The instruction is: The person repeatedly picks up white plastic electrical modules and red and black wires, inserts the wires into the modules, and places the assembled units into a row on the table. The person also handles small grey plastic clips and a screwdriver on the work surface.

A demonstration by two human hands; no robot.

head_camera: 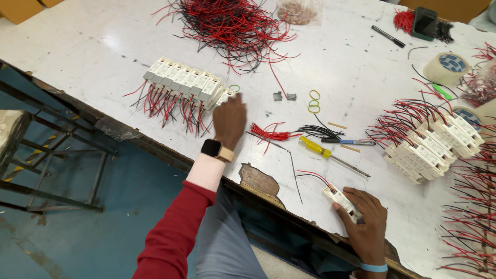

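At the left of the worn white tabletop (93, 46), a row of white rectangular plastic modules with red and black wire tails (183, 82) lies side by side. The left hand (230, 121), with a smartwatch on its wrist and a pink cuff under a red sleeve, reaches to the right end of that row; its fingers touch the last module there, but whether they pinch it cannot be told from behind. Above lies a loose tangle of red and black wires (232, 26). Right of the hand sit a small bundle of cut red wires (268, 134), a bundle of black wires (318, 132) and a yellow-handled screwdriver (323, 151). Near the table's front edge, the right hand (364, 222) closes its fingers around a single white rectangular module with a red and a black wire (341, 200), pressing it on the tabletop. Farther right stands a stacked pile of white wired modules (431, 147).
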